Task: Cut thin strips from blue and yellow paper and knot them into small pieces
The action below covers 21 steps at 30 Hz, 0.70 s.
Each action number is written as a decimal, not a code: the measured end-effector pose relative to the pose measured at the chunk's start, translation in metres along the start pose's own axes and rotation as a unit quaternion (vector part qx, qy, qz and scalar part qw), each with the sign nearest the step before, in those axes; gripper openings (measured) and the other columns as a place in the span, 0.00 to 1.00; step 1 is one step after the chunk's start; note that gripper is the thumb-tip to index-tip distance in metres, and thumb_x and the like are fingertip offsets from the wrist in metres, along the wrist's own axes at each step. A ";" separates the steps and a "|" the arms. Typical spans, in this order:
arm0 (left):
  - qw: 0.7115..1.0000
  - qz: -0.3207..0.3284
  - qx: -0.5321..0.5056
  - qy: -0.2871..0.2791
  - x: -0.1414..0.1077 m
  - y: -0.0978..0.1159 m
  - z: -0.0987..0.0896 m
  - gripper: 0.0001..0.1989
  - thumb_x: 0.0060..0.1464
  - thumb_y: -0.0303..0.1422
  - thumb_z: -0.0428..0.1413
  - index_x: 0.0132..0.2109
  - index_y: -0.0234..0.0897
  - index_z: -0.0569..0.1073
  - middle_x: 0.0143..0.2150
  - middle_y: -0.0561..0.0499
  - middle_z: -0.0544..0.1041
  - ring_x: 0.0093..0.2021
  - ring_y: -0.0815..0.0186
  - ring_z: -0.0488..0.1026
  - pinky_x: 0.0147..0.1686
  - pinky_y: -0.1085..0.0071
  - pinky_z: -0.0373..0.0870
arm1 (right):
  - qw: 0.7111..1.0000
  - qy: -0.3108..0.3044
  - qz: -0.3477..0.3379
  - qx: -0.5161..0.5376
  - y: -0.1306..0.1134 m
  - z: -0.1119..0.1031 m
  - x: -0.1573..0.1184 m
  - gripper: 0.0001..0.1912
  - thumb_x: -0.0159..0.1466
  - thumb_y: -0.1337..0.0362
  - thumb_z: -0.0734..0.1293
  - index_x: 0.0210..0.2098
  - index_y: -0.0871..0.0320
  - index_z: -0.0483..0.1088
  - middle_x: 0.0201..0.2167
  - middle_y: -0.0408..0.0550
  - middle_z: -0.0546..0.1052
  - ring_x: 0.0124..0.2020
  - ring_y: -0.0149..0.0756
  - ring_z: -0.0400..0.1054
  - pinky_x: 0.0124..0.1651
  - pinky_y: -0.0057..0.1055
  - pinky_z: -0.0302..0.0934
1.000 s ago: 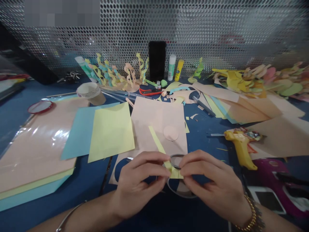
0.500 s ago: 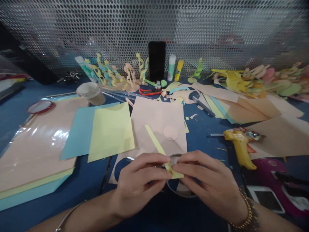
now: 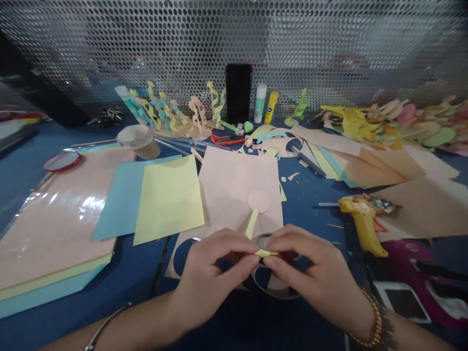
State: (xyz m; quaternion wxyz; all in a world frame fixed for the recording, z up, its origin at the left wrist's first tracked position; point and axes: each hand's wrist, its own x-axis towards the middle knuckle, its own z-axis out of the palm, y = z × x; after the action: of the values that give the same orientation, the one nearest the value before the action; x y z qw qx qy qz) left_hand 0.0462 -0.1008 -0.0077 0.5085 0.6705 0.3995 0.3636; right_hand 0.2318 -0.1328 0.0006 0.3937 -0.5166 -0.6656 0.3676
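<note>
Between my two hands is a narrow yellow paper strip point(image 3: 252, 224), its free end pointing away from me toward a pale pink paper disc point(image 3: 259, 201). My left hand point(image 3: 215, 273) pinches the strip's folded near part between thumb and forefinger. From the other side, my right hand point(image 3: 310, 273) pinches the same folded part, fingertips close to the left ones. Partly covered by my hands, scissors point(image 3: 274, 292) lie beneath, their handle loops showing. The disc rests on a pale pink sheet point(image 3: 237, 170).
Yellow point(image 3: 170, 200) and blue point(image 3: 119, 200) sheets lie left. At right are a yellow glue gun point(image 3: 363, 222) and a purple tool point(image 3: 413, 268). Behind stand a black phone point(image 3: 239, 92), glue sticks point(image 3: 260, 103) and curled paper pieces point(image 3: 164, 109). A paper cup point(image 3: 139, 141) stands back left.
The strip's free end has swung right and nearer, now by the disc. The folded part has turned edge-on between my fingertips, and my thumbs show more clearly.
</note>
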 end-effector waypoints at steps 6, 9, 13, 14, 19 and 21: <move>0.946 -0.271 -0.179 -0.018 0.004 0.004 0.004 0.07 0.52 0.35 0.59 0.33 0.36 0.76 0.18 0.55 0.76 0.18 0.73 0.72 0.21 0.81 0.72 | 0.984 -0.045 0.156 0.080 0.004 0.001 0.003 0.05 0.57 0.63 0.69 0.32 0.57 0.73 0.27 0.42 0.71 0.24 0.27 0.64 0.25 0.23 0.60; 0.941 -0.274 -0.195 -0.019 0.005 0.004 0.005 0.07 0.51 0.35 0.60 0.32 0.35 0.77 0.19 0.54 0.77 0.20 0.72 0.74 0.23 0.81 0.72 | 0.982 -0.043 0.152 0.102 0.007 0.002 0.004 0.04 0.58 0.62 0.69 0.31 0.55 0.74 0.27 0.41 0.71 0.25 0.27 0.63 0.26 0.23 0.59; 0.941 -0.274 -0.196 -0.028 0.004 0.001 0.005 0.07 0.51 0.36 0.60 0.33 0.35 0.77 0.22 0.52 0.79 0.23 0.70 0.77 0.25 0.79 0.74 | 0.979 -0.031 0.165 0.113 0.007 0.002 0.003 0.07 0.57 0.61 0.70 0.37 0.53 0.75 0.27 0.41 0.71 0.23 0.25 0.62 0.24 0.23 0.57; 0.941 -0.274 -0.194 -0.033 0.004 0.000 0.005 0.08 0.51 0.36 0.60 0.33 0.35 0.77 0.22 0.52 0.80 0.24 0.69 0.77 0.26 0.78 0.75 | 0.980 -0.034 0.164 0.111 0.007 0.002 0.003 0.09 0.57 0.62 0.70 0.38 0.52 0.75 0.28 0.41 0.71 0.23 0.26 0.63 0.24 0.23 0.58; 0.940 -0.278 -0.192 -0.045 0.001 0.000 0.006 0.08 0.53 0.37 0.59 0.34 0.36 0.77 0.23 0.52 0.80 0.25 0.68 0.78 0.27 0.76 0.76 | 0.981 -0.045 0.143 0.122 0.006 0.000 0.003 0.08 0.58 0.63 0.69 0.38 0.53 0.76 0.32 0.45 0.73 0.26 0.27 0.64 0.26 0.24 0.60; 0.941 -0.265 -0.203 -0.051 0.001 0.000 0.005 0.08 0.54 0.36 0.59 0.34 0.36 0.77 0.24 0.52 0.80 0.26 0.69 0.78 0.27 0.76 0.75 | 0.980 -0.042 0.143 0.134 0.007 0.001 0.004 0.07 0.58 0.63 0.69 0.36 0.55 0.76 0.31 0.45 0.73 0.24 0.26 0.63 0.23 0.23 0.58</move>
State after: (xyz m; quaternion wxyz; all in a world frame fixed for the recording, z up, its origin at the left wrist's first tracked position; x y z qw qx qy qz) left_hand 0.0515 -0.1019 -0.0092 0.7311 0.4410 0.4541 0.2546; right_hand 0.2334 -0.1278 -0.0053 0.3743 -0.5331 -0.5457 0.5273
